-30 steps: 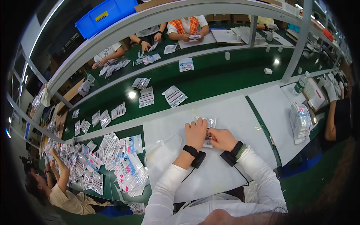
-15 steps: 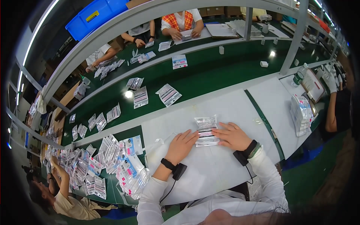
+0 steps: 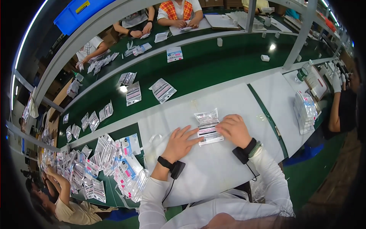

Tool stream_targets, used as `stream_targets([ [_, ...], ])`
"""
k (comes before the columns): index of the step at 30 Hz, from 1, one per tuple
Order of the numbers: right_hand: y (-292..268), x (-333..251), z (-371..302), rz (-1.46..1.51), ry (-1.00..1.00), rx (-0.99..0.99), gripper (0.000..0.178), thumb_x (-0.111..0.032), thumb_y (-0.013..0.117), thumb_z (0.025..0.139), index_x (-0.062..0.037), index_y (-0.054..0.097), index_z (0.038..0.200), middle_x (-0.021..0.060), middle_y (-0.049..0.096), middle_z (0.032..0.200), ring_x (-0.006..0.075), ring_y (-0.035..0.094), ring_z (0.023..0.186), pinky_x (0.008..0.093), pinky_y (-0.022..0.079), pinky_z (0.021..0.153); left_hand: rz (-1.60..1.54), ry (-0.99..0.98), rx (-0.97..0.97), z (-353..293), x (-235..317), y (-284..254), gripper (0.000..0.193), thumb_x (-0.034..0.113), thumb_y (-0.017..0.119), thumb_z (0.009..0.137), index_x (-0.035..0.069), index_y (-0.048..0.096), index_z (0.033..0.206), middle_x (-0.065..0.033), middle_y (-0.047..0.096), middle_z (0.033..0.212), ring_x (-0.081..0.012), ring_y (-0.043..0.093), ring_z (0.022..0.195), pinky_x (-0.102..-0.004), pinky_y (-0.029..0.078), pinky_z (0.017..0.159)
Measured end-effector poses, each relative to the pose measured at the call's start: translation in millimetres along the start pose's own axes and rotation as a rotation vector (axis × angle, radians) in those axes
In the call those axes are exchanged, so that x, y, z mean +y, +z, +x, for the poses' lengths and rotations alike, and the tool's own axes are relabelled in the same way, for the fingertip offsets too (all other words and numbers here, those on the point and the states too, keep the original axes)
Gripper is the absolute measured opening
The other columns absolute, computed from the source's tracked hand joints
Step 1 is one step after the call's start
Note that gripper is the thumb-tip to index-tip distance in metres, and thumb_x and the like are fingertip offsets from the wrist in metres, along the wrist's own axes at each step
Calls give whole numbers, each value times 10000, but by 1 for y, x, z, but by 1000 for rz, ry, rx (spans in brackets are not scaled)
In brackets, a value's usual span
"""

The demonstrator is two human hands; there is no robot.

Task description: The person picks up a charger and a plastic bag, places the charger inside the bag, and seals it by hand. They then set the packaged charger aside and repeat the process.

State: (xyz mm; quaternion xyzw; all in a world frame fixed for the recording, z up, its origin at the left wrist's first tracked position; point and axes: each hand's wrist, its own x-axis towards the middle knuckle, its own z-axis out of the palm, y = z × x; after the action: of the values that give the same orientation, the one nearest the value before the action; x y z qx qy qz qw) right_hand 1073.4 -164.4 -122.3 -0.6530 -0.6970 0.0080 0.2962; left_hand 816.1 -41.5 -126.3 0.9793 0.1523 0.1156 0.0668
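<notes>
A silver foil pouch [image 3: 209,129] with a dark-striped, printed label lies on the white work board in front of me. Its upper end is crinkled and stands up a little. My left hand [image 3: 180,143] is open, fingers spread, with its fingertips at the pouch's left edge. Over the right edge, my right hand [image 3: 234,130] rests its bent fingertips on the foil without closing round it. Both wrists carry black bands with small black boxes.
Left of the board lies a heap of pouches [image 3: 129,171]. More pouches [image 3: 163,91] dot the green belt [image 3: 213,68] beyond. At right stand a pouch stack [image 3: 304,114] and a plastic bottle [image 3: 302,73]. A grey frame post [image 3: 303,36] rises nearby. Several people work around the line.
My right hand has risen slightly and its fingers have bent, uncovering more of the label. My left fingers have spread. The whole view has shifted slightly.
</notes>
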Motion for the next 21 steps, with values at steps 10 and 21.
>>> stream_targets([
  [10,40,-52,1,-76,-93,-99,178,-243,717,800,-107,628,871,48,625,830,230,627,850,361,458,789,-47,-24,15,-2,-3,13,493,116,582,840,356,619,1269,61,438,1476,-235,364,1385,-518,300,1115],
  [21,22,-43,-14,-50,28,-152,175,-228,722,789,-125,618,885,55,631,868,248,632,875,405,449,809,25,-51,-56,4,5,11,486,156,611,831,376,622,1264,61,403,1513,-226,339,1411,-560,284,1113],
])
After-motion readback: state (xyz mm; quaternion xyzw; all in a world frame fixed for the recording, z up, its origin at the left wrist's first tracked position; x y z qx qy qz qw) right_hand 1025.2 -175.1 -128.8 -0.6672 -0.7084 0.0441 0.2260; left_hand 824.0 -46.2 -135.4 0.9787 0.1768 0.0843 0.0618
